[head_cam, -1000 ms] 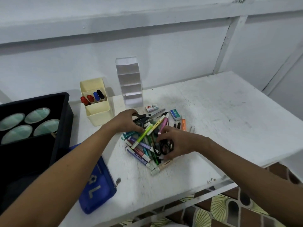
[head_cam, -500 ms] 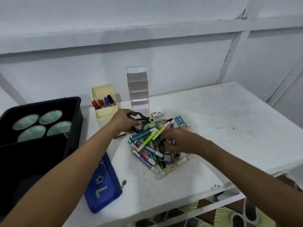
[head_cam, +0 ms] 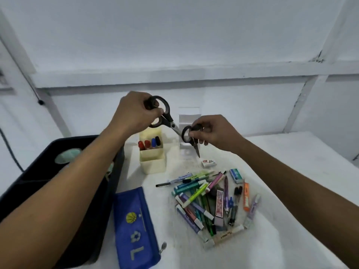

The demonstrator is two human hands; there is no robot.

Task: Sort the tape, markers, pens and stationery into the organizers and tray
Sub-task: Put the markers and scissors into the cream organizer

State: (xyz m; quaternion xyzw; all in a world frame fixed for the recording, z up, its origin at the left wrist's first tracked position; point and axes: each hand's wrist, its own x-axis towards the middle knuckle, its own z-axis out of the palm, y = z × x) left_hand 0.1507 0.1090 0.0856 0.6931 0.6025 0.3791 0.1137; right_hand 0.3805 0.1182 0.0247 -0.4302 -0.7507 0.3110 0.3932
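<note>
My left hand (head_cam: 136,113) grips the black handles of a large pair of scissors (head_cam: 167,117), raised above the table. My right hand (head_cam: 213,133) pinches a smaller pair of black scissors (head_cam: 189,135), blades pointing down. Both are held above the cream organizer (head_cam: 152,161), which holds several markers (head_cam: 149,143), and in front of the clear tiered organizer (head_cam: 189,118). A pile of pens and highlighters (head_cam: 209,202) lies on the white table (head_cam: 291,191). A black tray (head_cam: 58,171) stands at the left.
A blue pencil pouch (head_cam: 134,228) lies beside the tray near the front edge. A small white box (head_cam: 208,163) and a blue eraser box (head_cam: 236,175) sit behind the pile. Tape rolls (head_cam: 66,158) lie in the tray. The wall is close behind.
Both hands rose from the pile, each lifting a pair of scissors into the air above the organizers. The camera view has tilted upward.
</note>
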